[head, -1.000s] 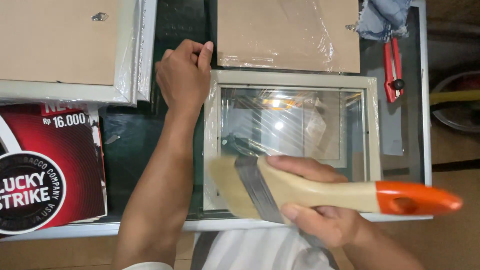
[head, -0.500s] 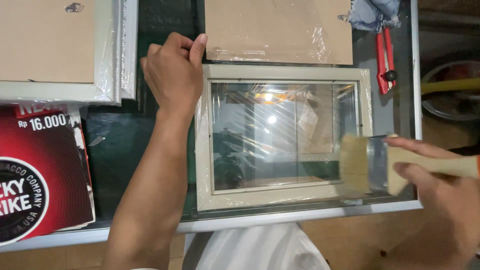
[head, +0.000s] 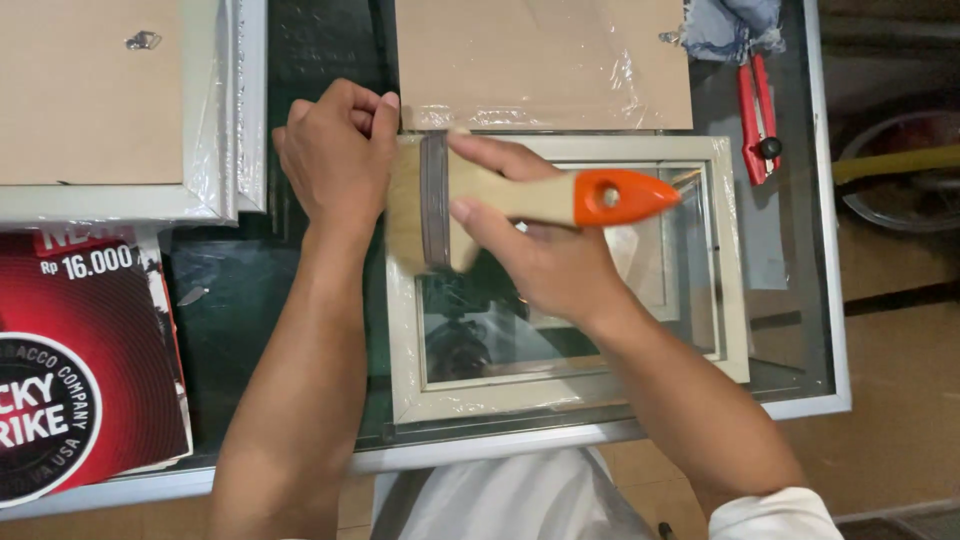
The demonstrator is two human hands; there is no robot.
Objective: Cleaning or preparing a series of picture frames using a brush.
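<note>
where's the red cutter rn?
Head view, upper right: the red cutter lies on the glass tabletop, just right of the wrapped backing board, below a bluish cloth and above the picture frame's right corner.

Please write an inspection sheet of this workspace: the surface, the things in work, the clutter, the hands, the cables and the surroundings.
Surface: glass-topped table with a pale metal edge, dark underneath.
Things in work: pale picture frame with a glass pane, wrapped in clear film, lying flat; wide paintbrush with a wooden handle and orange end, bristles over the frame's upper left corner.
Clutter: brown backing board in film above the frame; second wrapped frame at upper left; red printed poster at lower left; red cutter and blue cloth at upper right.
Hands: left hand presses at the frame's upper left corner; right hand grips the brush.
Cables: nothing seen.
Surroundings: brown floor to the right.
</note>
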